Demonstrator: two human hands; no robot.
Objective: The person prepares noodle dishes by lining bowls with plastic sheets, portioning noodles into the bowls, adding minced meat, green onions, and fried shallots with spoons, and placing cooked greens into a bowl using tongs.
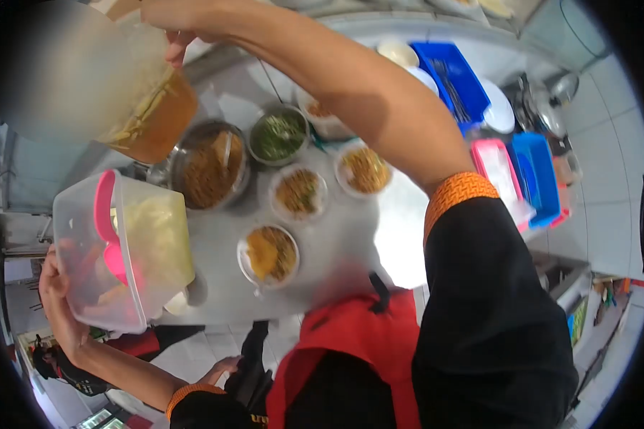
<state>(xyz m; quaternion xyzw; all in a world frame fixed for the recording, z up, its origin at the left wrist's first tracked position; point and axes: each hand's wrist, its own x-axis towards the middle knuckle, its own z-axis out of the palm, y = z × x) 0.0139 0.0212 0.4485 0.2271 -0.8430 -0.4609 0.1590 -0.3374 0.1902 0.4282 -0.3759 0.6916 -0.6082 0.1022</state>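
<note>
My left hand [56, 275] is wrapped round the outer side of a clear plastic box [154, 214] with a pink handle. Inside the box show pale green-yellow contents and a pink utensil [114, 263]. Reaching across to the upper left, my right hand [182, 25] has its fingers curled at the edge of a tall translucent plastic tub [166, 121] with orange-brown contents. A whitish blur covers much of that tub, and the hand's exact grip is partly hidden. Nearby stand a metal bowl of brown food [211, 171] and a bowl of chopped greens [279, 136].
Three bowls of food, one topped with a yellow-orange piece [262, 256], stand on the metal table [322, 264]. At the right are a blue tray of cutlery [451, 82], a blue basket [535, 179] and a pink basket [495, 168]. Another person [86, 372] is at lower left.
</note>
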